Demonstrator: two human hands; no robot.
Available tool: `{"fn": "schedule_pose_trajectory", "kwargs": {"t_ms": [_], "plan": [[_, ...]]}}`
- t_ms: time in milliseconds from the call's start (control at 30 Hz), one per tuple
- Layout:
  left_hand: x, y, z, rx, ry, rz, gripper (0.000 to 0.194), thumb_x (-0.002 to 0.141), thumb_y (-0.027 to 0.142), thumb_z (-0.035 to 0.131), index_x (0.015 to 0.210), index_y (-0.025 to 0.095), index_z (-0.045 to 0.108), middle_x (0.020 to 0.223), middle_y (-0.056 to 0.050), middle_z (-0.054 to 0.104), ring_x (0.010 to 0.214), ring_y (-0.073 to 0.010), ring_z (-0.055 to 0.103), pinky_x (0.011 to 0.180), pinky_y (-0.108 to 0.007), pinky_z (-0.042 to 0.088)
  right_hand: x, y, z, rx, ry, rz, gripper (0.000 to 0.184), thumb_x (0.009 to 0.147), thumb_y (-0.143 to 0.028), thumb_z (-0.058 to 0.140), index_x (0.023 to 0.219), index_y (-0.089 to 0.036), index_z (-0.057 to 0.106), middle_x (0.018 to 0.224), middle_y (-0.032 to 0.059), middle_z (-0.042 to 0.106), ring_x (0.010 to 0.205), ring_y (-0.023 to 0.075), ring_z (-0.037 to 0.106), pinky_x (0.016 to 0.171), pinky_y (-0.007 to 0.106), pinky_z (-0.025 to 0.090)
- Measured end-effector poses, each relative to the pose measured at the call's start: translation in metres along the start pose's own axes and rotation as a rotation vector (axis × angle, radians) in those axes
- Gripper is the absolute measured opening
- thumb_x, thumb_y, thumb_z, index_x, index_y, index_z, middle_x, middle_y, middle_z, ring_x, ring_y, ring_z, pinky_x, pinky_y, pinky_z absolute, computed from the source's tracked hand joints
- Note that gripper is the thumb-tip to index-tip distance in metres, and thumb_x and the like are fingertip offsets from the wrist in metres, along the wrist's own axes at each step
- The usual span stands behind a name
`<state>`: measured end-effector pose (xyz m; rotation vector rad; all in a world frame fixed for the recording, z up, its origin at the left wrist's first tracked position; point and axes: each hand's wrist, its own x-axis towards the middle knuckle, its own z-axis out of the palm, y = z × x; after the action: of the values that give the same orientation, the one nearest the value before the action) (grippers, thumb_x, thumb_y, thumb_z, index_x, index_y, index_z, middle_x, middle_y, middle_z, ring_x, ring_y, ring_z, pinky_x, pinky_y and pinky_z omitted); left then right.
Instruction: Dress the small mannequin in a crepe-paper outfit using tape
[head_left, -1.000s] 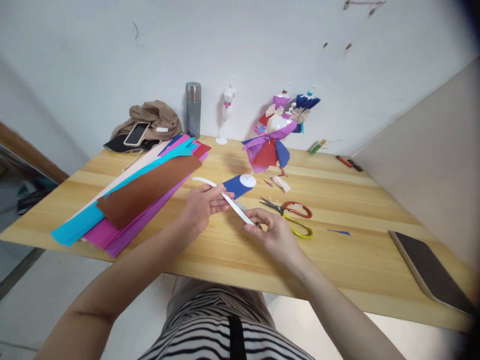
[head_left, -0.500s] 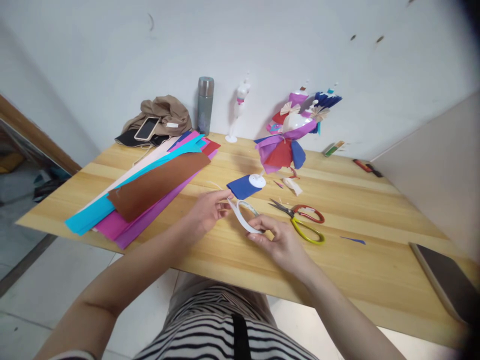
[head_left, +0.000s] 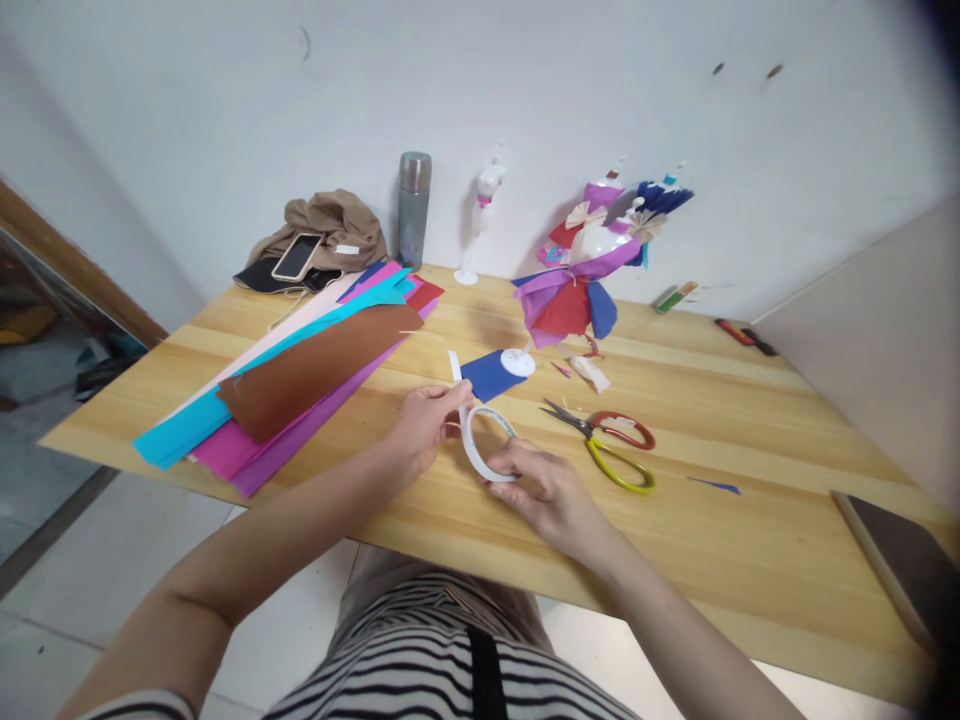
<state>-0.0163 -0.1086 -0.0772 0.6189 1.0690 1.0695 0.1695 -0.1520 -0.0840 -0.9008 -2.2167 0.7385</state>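
My right hand (head_left: 544,490) grips the near right side of a white roll of tape (head_left: 477,462), held on edge above the table. Between thumb and fingers, my left hand (head_left: 431,425) pinches the tape strip (head_left: 454,366) that comes off the roll; its free end sticks up past the thumb. Just beyond both hands lies a blue paper piece (head_left: 487,378), with the white round base (head_left: 518,362) of a doll figure resting on its right end. The doll's skirt (head_left: 566,303) is of purple, red and blue paper. Scissors (head_left: 589,428) with red and yellow handles lie open right of the roll.
Coloured paper sheets (head_left: 322,370) are piled at left, behind them a cap and cloth (head_left: 341,235) with a phone (head_left: 297,257). A flask (head_left: 414,215) and a white figure (head_left: 480,215) stand by the wall. A dark tablet-like device (head_left: 892,560) lies at the right edge.
My left hand has shifted slightly down, closing on the tape strip, whose free end now stands up past the thumb. The roll has turned a little in my right hand.
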Motion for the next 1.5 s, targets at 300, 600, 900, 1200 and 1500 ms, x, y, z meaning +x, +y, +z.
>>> {"fn": "schedule_pose_trajectory", "kwargs": {"t_ms": [300, 600, 900, 1200, 1500], "plan": [[-0.001, -0.003, 0.011, -0.139, 0.028, -0.062, 0.012, 0.089, 0.015, 0.068, 0.079, 0.017, 0.072, 0.08, 0.002, 0.07, 0.052, -0.0055, 0.05, 0.057, -0.022, 0.043, 0.011, 0.006, 0.021, -0.147, -0.036, -0.464, 0.026, 0.098, -0.007, 0.04, 0.098, -0.024, 0.059, 0.079, 0.0033, 0.066, 0.078, 0.0192, 0.06, 0.079, 0.035, 0.049], [-0.012, 0.01, -0.008, -0.096, -0.195, -0.246, 0.044, 0.094, 0.05, 0.059, 0.079, 0.01, 0.072, 0.075, -0.01, 0.074, 0.065, -0.0166, 0.068, 0.069, -0.028, 0.054, 0.009, 0.016, 0.008, -0.337, 0.086, -0.502, 0.023, 0.098, -0.005, 0.044, 0.101, -0.018, 0.062, 0.081, 0.0057, 0.069, 0.079, 0.0197, 0.06, 0.076, 0.034, 0.049], [-0.026, 0.016, -0.014, 0.15, -0.265, 0.05, 0.038, 0.08, 0.049, 0.074, 0.096, 0.015, 0.076, 0.079, -0.008, 0.077, 0.08, -0.0215, 0.071, 0.082, -0.034, 0.053, 0.029, 0.025, 0.004, -0.452, 0.095, -0.587, 0.027, 0.1, -0.006, 0.044, 0.089, -0.016, 0.067, 0.073, 0.0047, 0.069, 0.076, 0.0187, 0.06, 0.097, 0.04, 0.054], [-0.015, 0.035, -0.004, 0.575, -0.193, 0.628, 0.033, 0.088, 0.031, 0.06, 0.117, 0.02, 0.072, 0.094, -0.004, 0.08, 0.093, -0.0226, 0.075, 0.096, -0.038, 0.055, 0.055, 0.029, -0.01, 0.51, 0.136, 0.006, 0.04, 0.09, -0.05, 0.068, 0.12, -0.025, 0.069, 0.123, 0.0125, 0.072, 0.113, 0.028, 0.068, 0.097, 0.047, 0.055], [0.016, 0.01, -0.008, 0.846, -0.241, 0.765, 0.069, 0.096, 0.028, 0.055, 0.16, 0.021, 0.028, 0.112, -0.007, 0.078, 0.111, -0.0247, 0.073, 0.108, -0.046, 0.052, 0.085, 0.02, -0.003, 1.1, 0.295, 0.33, 0.033, 0.066, -0.045, 0.089, 0.082, -0.019, 0.077, 0.065, -0.0002, 0.066, 0.056, 0.0107, 0.049, 0.064, 0.028, 0.043]]}}
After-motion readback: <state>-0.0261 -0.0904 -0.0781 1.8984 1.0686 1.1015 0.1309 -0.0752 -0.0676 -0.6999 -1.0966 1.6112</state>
